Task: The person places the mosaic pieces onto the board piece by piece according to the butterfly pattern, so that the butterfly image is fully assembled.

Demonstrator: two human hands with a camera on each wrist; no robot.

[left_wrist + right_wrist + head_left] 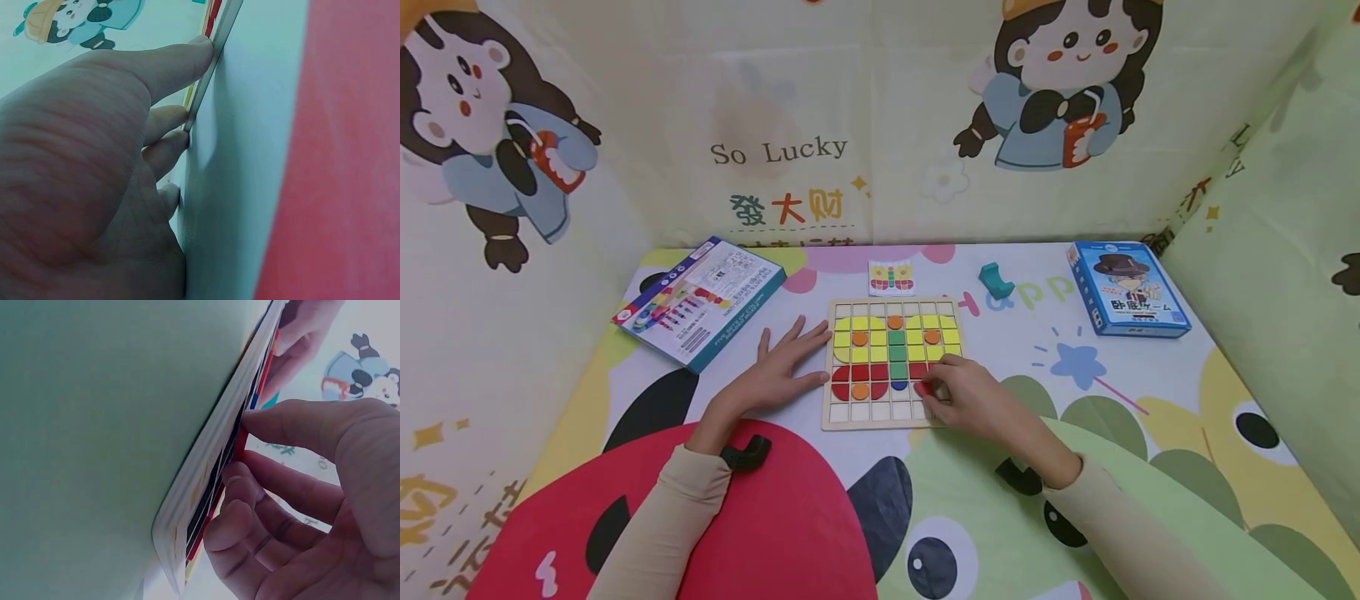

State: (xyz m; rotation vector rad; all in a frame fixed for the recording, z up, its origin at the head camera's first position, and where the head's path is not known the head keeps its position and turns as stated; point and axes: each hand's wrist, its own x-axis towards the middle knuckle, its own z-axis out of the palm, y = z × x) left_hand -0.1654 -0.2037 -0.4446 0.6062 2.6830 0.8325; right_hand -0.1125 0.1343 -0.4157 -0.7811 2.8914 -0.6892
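Note:
A square wooden grid board (pixel 880 426) lies on the table with flat coloured pieces set in it. Yellow pieces (pixel 844 325) fill the upper sides, a green column (pixel 897 354) runs down the middle, and red pieces (pixel 841 374) sit lower, with orange discs among them. My right hand (pixel 973 398) is over the board's lower right, pinching a small red piece (pixel 240 445) between thumb and finger at the board's surface. With fingers spread, my left hand (pixel 775 371) touches the board's left edge; in the left wrist view its thumb (pixel 181 65) rests against that edge.
Behind the board lies a small pattern card (pixel 891 277) with a butterfly. A teal block (pixel 996 281) is to its right. A flat box (pixel 700 300) lies at the left, and a blue box (pixel 1129 289) at the right. Printed cloth covers table and walls.

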